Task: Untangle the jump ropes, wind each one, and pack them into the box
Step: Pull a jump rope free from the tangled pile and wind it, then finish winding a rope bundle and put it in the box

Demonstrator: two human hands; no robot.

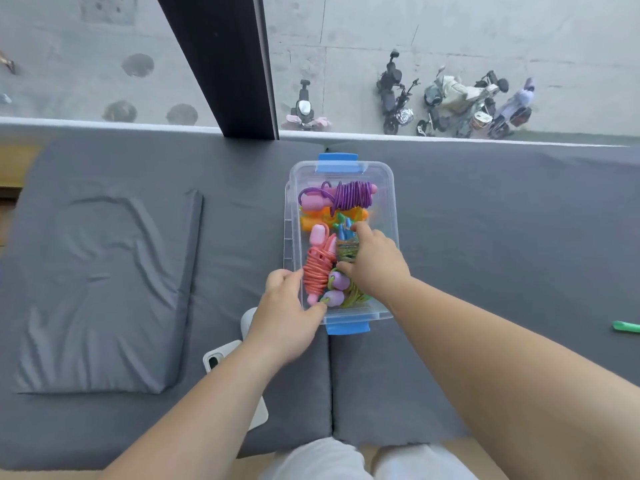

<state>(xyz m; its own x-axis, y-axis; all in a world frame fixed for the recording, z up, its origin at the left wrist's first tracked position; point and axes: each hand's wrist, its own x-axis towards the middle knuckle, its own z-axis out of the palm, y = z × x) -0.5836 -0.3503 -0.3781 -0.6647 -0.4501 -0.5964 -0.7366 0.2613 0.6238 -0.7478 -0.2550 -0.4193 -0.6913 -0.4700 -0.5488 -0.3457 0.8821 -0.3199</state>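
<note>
A clear plastic box [389, 206] with blue latches sits on the grey cushion. Inside lie several wound jump ropes: a purple one [351, 195] at the far end, an orange one [311, 221] below it, a salmon-pink one [317, 271] on the left, and a green one with lilac handles [341, 291] near the front. My left hand [289, 315] holds the box's near-left corner, fingers on the wall. Reaching into the box, my right hand [374, 263] presses on a green-yellow rope with blue handles [346, 245], its fingers curled over it.
A white phone [221, 356] lies on the cushion under my left forearm. A green object [626, 326] rests at the right edge. A grey pillow [104, 289] lies at the left. A window with a dark frame post [228, 64] stands behind the cushion.
</note>
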